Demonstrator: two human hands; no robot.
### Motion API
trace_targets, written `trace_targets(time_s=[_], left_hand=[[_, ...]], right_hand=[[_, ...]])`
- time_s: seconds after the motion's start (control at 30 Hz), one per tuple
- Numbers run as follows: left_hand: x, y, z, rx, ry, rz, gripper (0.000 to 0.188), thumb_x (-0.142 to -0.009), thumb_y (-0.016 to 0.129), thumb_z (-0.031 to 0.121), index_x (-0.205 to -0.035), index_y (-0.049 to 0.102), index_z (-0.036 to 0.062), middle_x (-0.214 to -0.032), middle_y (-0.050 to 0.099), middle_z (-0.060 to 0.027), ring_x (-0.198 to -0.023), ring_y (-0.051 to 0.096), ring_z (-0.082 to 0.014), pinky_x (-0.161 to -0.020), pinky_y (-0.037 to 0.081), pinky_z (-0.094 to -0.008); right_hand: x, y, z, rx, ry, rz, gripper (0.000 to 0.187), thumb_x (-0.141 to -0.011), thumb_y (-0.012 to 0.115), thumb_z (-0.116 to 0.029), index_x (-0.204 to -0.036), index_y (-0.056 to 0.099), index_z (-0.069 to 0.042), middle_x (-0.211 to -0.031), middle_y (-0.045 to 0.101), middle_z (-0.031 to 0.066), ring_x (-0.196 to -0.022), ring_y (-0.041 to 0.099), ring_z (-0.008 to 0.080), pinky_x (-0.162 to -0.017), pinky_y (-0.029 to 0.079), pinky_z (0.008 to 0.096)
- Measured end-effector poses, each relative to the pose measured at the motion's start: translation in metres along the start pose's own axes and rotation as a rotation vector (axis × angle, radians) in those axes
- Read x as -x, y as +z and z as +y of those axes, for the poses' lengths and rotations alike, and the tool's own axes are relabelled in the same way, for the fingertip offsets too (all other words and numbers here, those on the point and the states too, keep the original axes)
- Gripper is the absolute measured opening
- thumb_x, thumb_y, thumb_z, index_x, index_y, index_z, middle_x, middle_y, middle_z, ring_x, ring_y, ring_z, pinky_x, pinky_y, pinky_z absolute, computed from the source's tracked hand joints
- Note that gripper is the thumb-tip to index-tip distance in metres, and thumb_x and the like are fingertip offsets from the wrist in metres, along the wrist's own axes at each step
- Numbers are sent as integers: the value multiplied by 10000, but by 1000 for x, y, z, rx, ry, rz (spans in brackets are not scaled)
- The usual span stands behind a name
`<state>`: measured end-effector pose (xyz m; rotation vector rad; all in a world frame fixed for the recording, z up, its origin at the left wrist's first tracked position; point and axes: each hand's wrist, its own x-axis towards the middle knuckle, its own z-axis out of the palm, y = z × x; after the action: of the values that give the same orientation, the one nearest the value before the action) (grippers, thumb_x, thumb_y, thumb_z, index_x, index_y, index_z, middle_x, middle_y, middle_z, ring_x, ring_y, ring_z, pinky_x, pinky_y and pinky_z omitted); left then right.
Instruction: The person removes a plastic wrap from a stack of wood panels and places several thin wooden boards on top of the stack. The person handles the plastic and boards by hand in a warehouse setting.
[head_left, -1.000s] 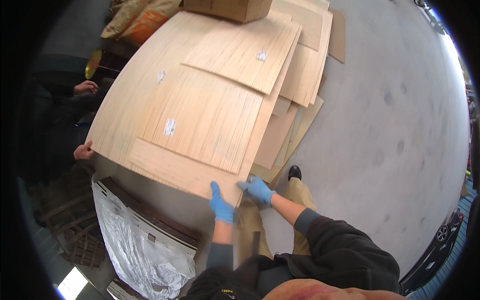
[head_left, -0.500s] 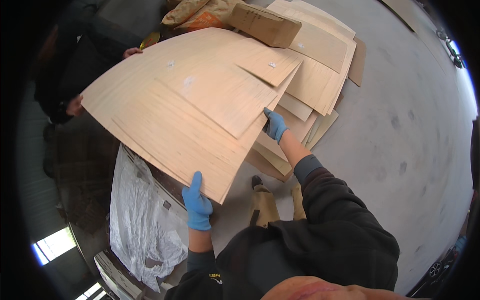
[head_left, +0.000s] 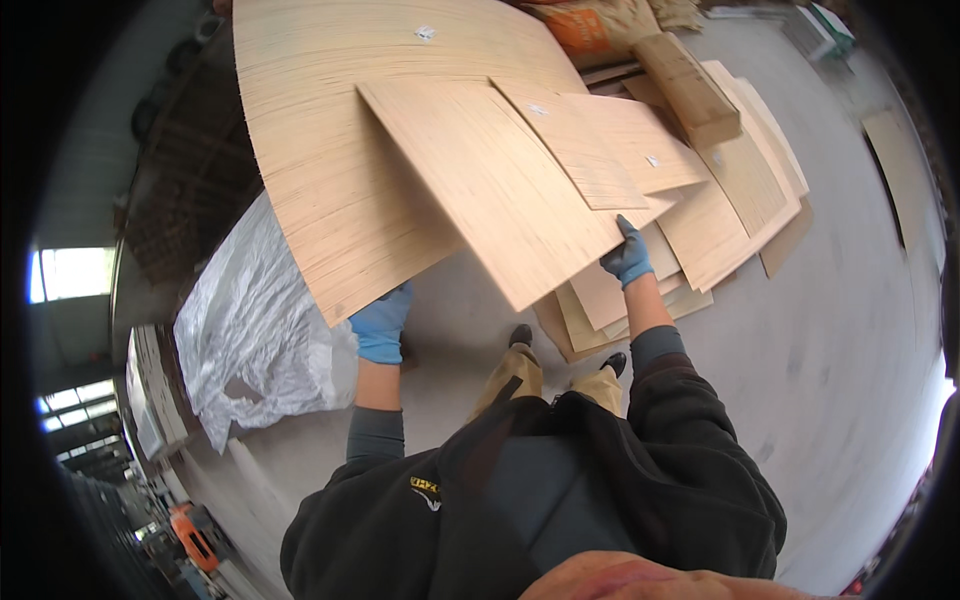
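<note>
A large thin plywood sheet reaches from the far upper left to a near corner in front of me. At that corner my blue-gloved left hand holds the sheet's edge, its fingers mostly hidden behind the wood. Smaller plywood panels lie over its right part. One of them, a pale plywood panel, is tilted up off the large sheet. My gloved right hand is closed on the right edge of the panels, thumb on top. Another plywood piece with a white mark rests across them.
On the right, more plywood sheets lie stacked, with a long cardboard box on top. Brown sacks sit behind. Crinkled white plastic sheeting covers something at left. A flat board lies on the floor at far right.
My left hand has slipped lower behind the large sheet's corner. The smaller panel has tilted up and shifted right with my right hand. The co-worker at left is now mostly out of view.
</note>
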<state>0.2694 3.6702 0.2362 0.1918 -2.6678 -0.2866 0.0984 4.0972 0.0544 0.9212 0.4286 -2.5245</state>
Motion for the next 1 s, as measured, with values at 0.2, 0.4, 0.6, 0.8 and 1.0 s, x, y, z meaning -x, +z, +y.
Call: trace_targets(time_s=[0.2,0.4,0.6,0.8,1.0], left_hand=[[59,6,-75,33,-252,-136,674,-987,531,474,-1530,383,102,-1559,442,-137,-1434,394,-325,-1177,335,-474],[36,-34,-66,825,-348,-11,754,-961,557,549,-1549,356,122,-1589,401,-128,-1461,345,-340,-1188,306,-533],[3,-87,-83,1454,-711,-29,706,-904,752,341,-1464,442,44,-1415,538,-143,-1241,567,-301,-1016,484,-488],[-37,-103,-105,1093,-872,-116,386,-922,741,212,-1186,672,-61,-1080,713,-67,-968,668,-126,-814,541,-288],[-22,-211,-166,598,-345,13,311,-949,673,160,-1187,689,-39,-1100,696,-101,-954,681,-171,-835,553,-326]], right_hand=[[14,-7,7,157,-32,-102,633,-918,579,-253,-1469,416,13,-1426,530,246,-1267,559,410,-1078,467,539],[15,-34,15,247,-53,18,558,-946,582,-265,-1418,501,23,-1415,572,221,-1284,564,402,-1069,482,558],[20,-47,20,320,105,83,582,-942,594,-273,-1450,465,-21,-1444,540,205,-1315,529,405,-1081,434,622],[23,-56,48,317,167,159,547,-924,631,-259,-1411,514,-37,-1399,583,188,-1256,564,416,-1057,448,626],[28,-66,61,425,66,172,591,-912,646,-226,-1439,467,-26,-1371,580,216,-1232,579,422,-1010,487,621]])
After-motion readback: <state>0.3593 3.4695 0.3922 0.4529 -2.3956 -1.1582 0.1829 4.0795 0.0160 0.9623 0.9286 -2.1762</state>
